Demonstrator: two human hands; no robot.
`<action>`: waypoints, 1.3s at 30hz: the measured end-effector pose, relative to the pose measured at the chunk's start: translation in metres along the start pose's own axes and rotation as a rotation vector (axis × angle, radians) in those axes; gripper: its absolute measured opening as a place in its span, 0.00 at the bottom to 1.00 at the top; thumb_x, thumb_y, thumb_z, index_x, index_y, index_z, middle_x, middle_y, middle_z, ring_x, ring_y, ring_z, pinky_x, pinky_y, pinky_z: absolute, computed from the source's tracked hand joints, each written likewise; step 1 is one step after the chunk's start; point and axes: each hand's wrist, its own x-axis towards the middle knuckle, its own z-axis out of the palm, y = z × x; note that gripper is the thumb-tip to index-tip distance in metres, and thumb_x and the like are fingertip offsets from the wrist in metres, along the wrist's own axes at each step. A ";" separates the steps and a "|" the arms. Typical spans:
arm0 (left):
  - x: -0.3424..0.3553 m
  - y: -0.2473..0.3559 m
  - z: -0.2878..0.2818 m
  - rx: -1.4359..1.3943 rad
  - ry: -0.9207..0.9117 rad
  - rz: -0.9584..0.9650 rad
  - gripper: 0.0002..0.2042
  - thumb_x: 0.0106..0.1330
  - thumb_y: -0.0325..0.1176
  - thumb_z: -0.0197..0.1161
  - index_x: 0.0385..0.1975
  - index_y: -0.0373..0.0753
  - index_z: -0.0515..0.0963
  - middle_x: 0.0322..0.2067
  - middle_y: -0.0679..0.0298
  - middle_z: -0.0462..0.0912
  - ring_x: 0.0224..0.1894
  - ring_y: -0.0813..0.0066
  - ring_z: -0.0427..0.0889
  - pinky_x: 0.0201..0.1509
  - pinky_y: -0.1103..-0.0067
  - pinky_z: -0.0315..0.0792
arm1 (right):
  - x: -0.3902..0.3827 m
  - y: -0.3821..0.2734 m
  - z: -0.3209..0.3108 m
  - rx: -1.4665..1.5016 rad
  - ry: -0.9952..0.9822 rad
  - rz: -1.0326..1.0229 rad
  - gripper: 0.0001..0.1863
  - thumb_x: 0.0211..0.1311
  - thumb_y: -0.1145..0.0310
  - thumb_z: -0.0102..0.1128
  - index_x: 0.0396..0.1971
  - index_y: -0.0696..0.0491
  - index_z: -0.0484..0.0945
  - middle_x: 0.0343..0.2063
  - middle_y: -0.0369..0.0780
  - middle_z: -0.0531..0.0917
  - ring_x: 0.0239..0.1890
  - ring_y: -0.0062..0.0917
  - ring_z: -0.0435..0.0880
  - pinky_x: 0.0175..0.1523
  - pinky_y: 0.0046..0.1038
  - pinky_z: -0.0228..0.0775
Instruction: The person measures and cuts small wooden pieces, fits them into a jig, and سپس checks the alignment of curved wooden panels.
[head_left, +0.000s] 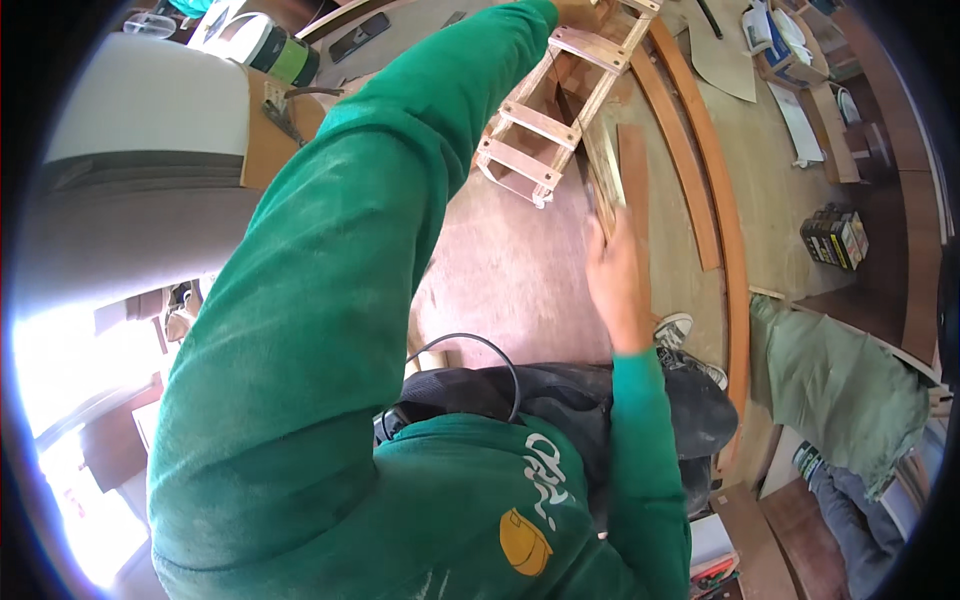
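A ladder-like wooden frame [540,122] with pale side rails and several screwed crosspieces lies ahead of me on the floor. My left arm stretches far forward along its left side. Only part of my left hand [578,13] shows beside the frame's far end, at the top edge, and its fingers are hidden. To the right of the frame's near end, my right hand [618,270] is closed around the near end of a thin wooden strip [604,165]. A flat reddish board [633,185] lies just right of that strip.
Long curved wooden strips [706,150] run along the floor on the right. Farther right are a cardboard box [790,50], a small printed box [835,238] and a green cloth [835,350]. A paint bucket [270,48], pliers [283,122] and a phone [358,37] lie at the far left.
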 end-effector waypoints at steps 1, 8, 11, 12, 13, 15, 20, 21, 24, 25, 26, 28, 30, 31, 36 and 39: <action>0.000 0.000 0.003 0.017 0.008 0.033 0.27 0.76 0.56 0.42 0.52 0.41 0.82 0.35 0.45 0.88 0.36 0.44 0.89 0.41 0.51 0.79 | 0.000 0.001 0.000 -0.005 -0.004 0.008 0.15 0.77 0.61 0.55 0.54 0.55 0.75 0.41 0.58 0.84 0.43 0.59 0.84 0.44 0.52 0.76; 0.007 0.005 0.014 0.139 0.035 0.136 0.21 0.77 0.47 0.44 0.52 0.42 0.81 0.30 0.46 0.88 0.30 0.47 0.89 0.31 0.49 0.79 | -0.097 0.013 -0.030 0.005 0.014 0.101 0.14 0.77 0.63 0.55 0.52 0.57 0.75 0.39 0.59 0.85 0.42 0.59 0.84 0.41 0.51 0.76; 0.027 0.036 0.022 0.192 0.011 0.271 0.19 0.77 0.44 0.47 0.50 0.40 0.81 0.29 0.49 0.88 0.28 0.47 0.89 0.29 0.52 0.79 | -0.070 0.013 -0.032 -0.049 -0.005 0.189 0.15 0.76 0.63 0.56 0.54 0.56 0.75 0.39 0.59 0.85 0.42 0.59 0.84 0.42 0.51 0.76; 0.032 0.033 0.032 0.248 0.031 0.348 0.18 0.76 0.42 0.47 0.49 0.38 0.81 0.28 0.49 0.88 0.28 0.48 0.89 0.28 0.53 0.79 | -0.038 0.008 -0.021 -0.078 -0.027 0.194 0.15 0.76 0.63 0.56 0.55 0.56 0.75 0.39 0.59 0.85 0.41 0.59 0.84 0.42 0.51 0.76; 0.033 -0.001 0.037 0.337 0.048 0.391 0.18 0.76 0.41 0.48 0.49 0.37 0.81 0.28 0.48 0.87 0.28 0.48 0.89 0.28 0.54 0.79 | -0.018 -0.001 -0.014 -0.090 -0.066 0.159 0.16 0.76 0.63 0.56 0.55 0.56 0.75 0.39 0.59 0.85 0.41 0.59 0.84 0.42 0.52 0.76; 0.031 -0.052 0.042 0.609 0.182 0.551 0.17 0.75 0.39 0.49 0.49 0.34 0.80 0.28 0.46 0.87 0.28 0.49 0.89 0.28 0.55 0.80 | -0.020 -0.001 -0.002 -0.049 -0.048 0.085 0.16 0.75 0.64 0.57 0.56 0.56 0.75 0.38 0.59 0.85 0.41 0.59 0.84 0.42 0.53 0.76; 0.044 -0.029 0.056 0.637 0.244 0.628 0.19 0.73 0.40 0.52 0.51 0.32 0.82 0.33 0.43 0.87 0.34 0.50 0.90 0.34 0.57 0.81 | -0.087 0.010 -0.028 -0.079 0.036 0.092 0.15 0.75 0.64 0.57 0.53 0.56 0.75 0.37 0.57 0.85 0.39 0.59 0.84 0.41 0.54 0.74; 0.042 -0.018 0.053 0.494 0.172 0.547 0.19 0.73 0.41 0.52 0.50 0.33 0.82 0.33 0.44 0.87 0.35 0.50 0.89 0.36 0.57 0.81 | -0.089 0.007 -0.035 -0.116 0.019 0.129 0.14 0.75 0.64 0.58 0.53 0.55 0.75 0.37 0.57 0.85 0.39 0.59 0.84 0.41 0.54 0.74; 0.036 -0.001 0.038 0.258 0.058 0.367 0.21 0.72 0.44 0.53 0.50 0.34 0.83 0.36 0.45 0.88 0.38 0.50 0.89 0.39 0.58 0.81 | -0.084 0.015 -0.040 -0.093 0.006 0.163 0.14 0.75 0.63 0.58 0.53 0.55 0.75 0.38 0.57 0.85 0.40 0.59 0.84 0.42 0.54 0.74; 0.028 -0.004 0.037 0.202 0.018 0.306 0.21 0.71 0.45 0.54 0.50 0.35 0.83 0.36 0.45 0.88 0.39 0.50 0.89 0.40 0.58 0.81 | -0.084 0.017 -0.040 -0.066 -0.006 0.170 0.14 0.75 0.63 0.58 0.53 0.55 0.75 0.38 0.57 0.85 0.40 0.59 0.84 0.42 0.54 0.74; 0.028 -0.019 0.026 0.177 -0.009 0.234 0.21 0.71 0.46 0.54 0.49 0.35 0.84 0.37 0.45 0.88 0.40 0.50 0.89 0.41 0.58 0.81 | -0.073 0.006 -0.040 -0.139 -0.080 0.210 0.15 0.75 0.62 0.58 0.53 0.55 0.75 0.39 0.58 0.85 0.41 0.59 0.83 0.42 0.54 0.74; 0.017 -0.024 0.022 0.115 -0.077 0.129 0.22 0.70 0.48 0.55 0.49 0.36 0.84 0.39 0.46 0.88 0.42 0.51 0.89 0.43 0.59 0.80 | -0.080 -0.004 -0.039 -0.112 -0.049 0.169 0.15 0.74 0.62 0.59 0.52 0.55 0.75 0.39 0.57 0.85 0.41 0.59 0.83 0.42 0.53 0.75; 0.022 -0.016 0.013 0.080 -0.113 0.059 0.23 0.70 0.50 0.55 0.49 0.37 0.85 0.40 0.47 0.88 0.44 0.51 0.89 0.46 0.59 0.80 | -0.103 -0.005 -0.044 -0.083 -0.040 0.160 0.15 0.74 0.62 0.59 0.53 0.56 0.75 0.40 0.57 0.85 0.41 0.59 0.84 0.42 0.52 0.75; 0.021 -0.009 0.013 0.053 -0.131 0.017 0.23 0.70 0.51 0.56 0.48 0.37 0.86 0.41 0.47 0.88 0.44 0.51 0.89 0.47 0.59 0.80 | -0.106 -0.001 -0.045 -0.072 -0.008 0.159 0.15 0.75 0.62 0.58 0.53 0.56 0.75 0.40 0.58 0.85 0.42 0.59 0.84 0.42 0.52 0.75; 0.021 -0.020 -0.004 0.028 -0.186 -0.043 0.25 0.68 0.56 0.57 0.47 0.39 0.87 0.45 0.49 0.89 0.49 0.52 0.88 0.52 0.60 0.80 | -0.043 -0.008 -0.018 -0.008 0.016 0.083 0.14 0.75 0.64 0.57 0.52 0.57 0.75 0.38 0.59 0.85 0.41 0.58 0.85 0.42 0.53 0.76; 0.012 -0.046 -0.019 0.124 -0.259 -0.013 0.28 0.66 0.61 0.58 0.46 0.42 0.89 0.48 0.51 0.89 0.53 0.53 0.88 0.57 0.61 0.79 | 0.009 -0.023 -0.003 -0.061 -0.018 0.037 0.14 0.75 0.63 0.58 0.51 0.57 0.75 0.37 0.58 0.85 0.41 0.58 0.84 0.42 0.53 0.76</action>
